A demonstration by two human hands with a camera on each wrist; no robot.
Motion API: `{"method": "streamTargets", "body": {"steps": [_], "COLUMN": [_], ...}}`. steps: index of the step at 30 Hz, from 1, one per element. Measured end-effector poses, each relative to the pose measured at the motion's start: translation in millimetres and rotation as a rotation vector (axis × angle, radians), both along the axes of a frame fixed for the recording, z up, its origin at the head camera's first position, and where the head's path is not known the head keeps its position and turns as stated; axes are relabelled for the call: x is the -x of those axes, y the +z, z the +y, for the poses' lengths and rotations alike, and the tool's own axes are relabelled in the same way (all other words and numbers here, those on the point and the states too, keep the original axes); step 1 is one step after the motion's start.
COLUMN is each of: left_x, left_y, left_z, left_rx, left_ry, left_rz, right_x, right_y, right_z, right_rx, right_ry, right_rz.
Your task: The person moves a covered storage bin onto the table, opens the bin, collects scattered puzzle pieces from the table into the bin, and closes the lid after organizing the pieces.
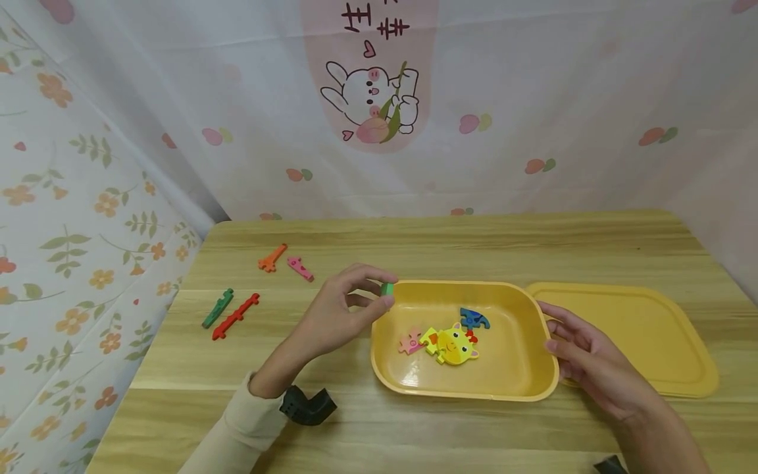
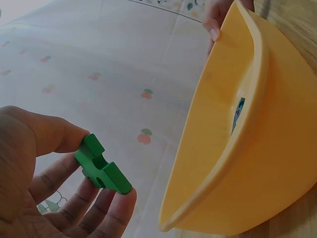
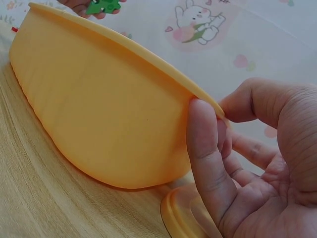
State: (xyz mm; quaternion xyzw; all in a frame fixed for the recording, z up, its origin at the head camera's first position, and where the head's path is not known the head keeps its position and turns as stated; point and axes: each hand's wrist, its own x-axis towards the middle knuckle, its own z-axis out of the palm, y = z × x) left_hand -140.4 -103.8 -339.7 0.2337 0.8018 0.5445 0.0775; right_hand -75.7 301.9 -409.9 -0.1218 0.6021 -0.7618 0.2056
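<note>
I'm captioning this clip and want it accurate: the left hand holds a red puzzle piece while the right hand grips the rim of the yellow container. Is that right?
Not quite: the puzzle piece is green, not red, as the left wrist view shows. The left hand holds it while the right hand grips the rim of the yellow container.

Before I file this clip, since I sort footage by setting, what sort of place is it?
Probably a cloth-screened indoor play corner: a wood-grain table, a hanging cloth printed with a cartoon rabbit, and colorful puzzle pieces in a yellow container. Whether it's a home, I can't tell.
</note>
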Motion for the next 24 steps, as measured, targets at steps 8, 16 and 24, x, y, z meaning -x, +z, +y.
{"method": "streamTargets", "body": {"steps": [8,16,24], "left_x": [0.6,0.7,0.3], "left_y": [0.6,1.1,-3.2], "left_z": [3.1,6.4,8.7], "left_rx": [-0.014,-0.011,-0.012], "left_ry": [-0.016,-0.018,-0.021], "left_rz": [-0.007,-0.021,-0.046], "right_x": [-0.7,-0.3,0.3], "right_y": [0.9,0.2,-0.1], "right_z": [1.0,1.0,-0.1], "right_rx": [0.019,0.017,0.033], "right_ry": [0.011,0.006,0.012], "right_rz": [0.001,-0.002,-0.003]}}
